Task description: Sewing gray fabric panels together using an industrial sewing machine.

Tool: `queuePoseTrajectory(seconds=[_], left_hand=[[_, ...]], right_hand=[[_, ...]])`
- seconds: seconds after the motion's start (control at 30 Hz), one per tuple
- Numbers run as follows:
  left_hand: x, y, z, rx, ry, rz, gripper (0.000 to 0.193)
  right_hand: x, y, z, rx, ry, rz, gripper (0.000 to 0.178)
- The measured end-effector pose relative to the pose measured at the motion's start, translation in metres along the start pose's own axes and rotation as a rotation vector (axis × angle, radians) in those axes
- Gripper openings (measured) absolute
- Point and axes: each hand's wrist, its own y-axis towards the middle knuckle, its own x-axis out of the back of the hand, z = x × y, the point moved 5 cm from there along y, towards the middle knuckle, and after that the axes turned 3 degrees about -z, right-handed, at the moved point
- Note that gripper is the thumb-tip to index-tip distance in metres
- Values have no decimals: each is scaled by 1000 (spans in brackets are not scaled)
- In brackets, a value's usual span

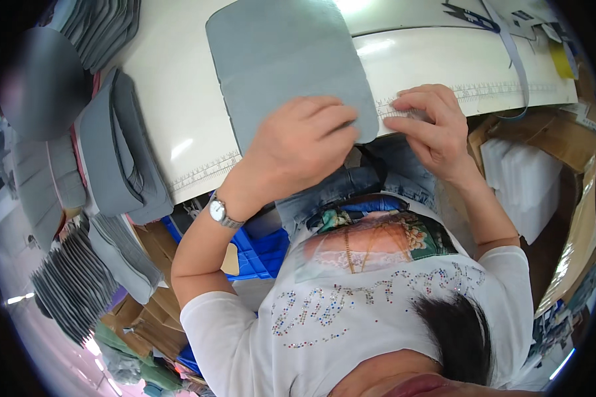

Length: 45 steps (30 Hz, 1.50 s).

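A flat grey fabric-covered pad [281, 63] with rounded corners lies on the white worktable [179, 99]. My left hand [304, 142] presses on the pad's near edge, fingers curled over its lower right corner. My right hand [430, 122] sits just to the right of that corner at the table's front edge, fingertips pinched together on the pad's edge by the printed ruler strip [470, 92]. A silver wristwatch [222, 213] is on my left wrist.
Stacks of grey pads [116, 149] lie at the table's left end, and more stand fanned out lower left [73, 281]. Scissors [470, 16] and a grey strap [520, 66] lie far right. A blue crate [255, 248] and cardboard boxes [563, 139] sit below the table.
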Motion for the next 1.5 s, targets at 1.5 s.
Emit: queuePoseTrajectory(seconds=[1.5], left_hand=[[-1, 0, -8, 28, 66, 21, 36]], right_hand=[[-5, 35, 17, 518, -13, 115, 17]])
